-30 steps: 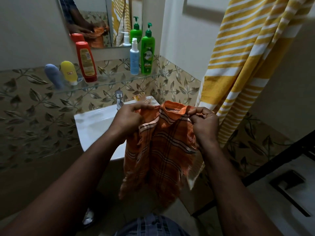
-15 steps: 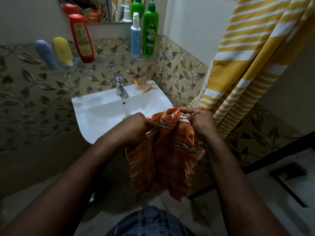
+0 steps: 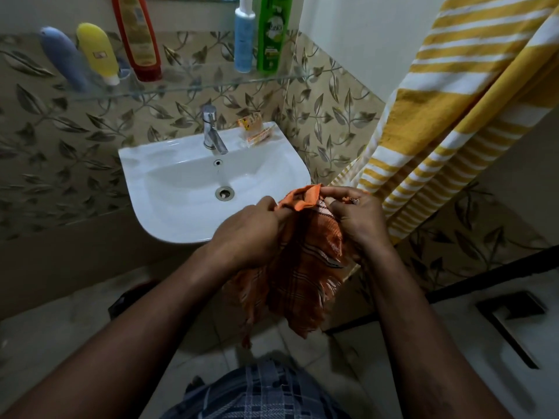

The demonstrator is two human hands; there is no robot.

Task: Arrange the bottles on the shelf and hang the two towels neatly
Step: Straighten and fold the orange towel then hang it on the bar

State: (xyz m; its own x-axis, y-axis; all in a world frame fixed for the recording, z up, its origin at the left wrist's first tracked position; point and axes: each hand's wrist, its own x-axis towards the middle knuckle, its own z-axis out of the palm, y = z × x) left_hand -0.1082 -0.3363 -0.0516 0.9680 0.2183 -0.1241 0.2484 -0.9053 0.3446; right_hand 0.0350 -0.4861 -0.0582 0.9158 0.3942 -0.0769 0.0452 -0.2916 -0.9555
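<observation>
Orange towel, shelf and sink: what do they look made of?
The orange towel looks like thin woven cotton: checked weave, frayed fringe, limp folds. The shelf is clear glass; tiles show through. The sink is glossy white, likely glazed ceramic.

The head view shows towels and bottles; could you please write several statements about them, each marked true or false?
1. The left hand and the right hand both grip the orange towel. True.
2. The red bottle is on the glass shelf above the sink. True.
3. The green bottle stands beside the light-blue bottle. True.
4. The orange towel lies in the sink. False: it hangs from the hands at the sink's front edge.
5. The red bottle stands at the shelf's right end. False: the green bottle does.
6. Both towels are hung up. False: only the yellow striped towel hangs, at the right.
</observation>
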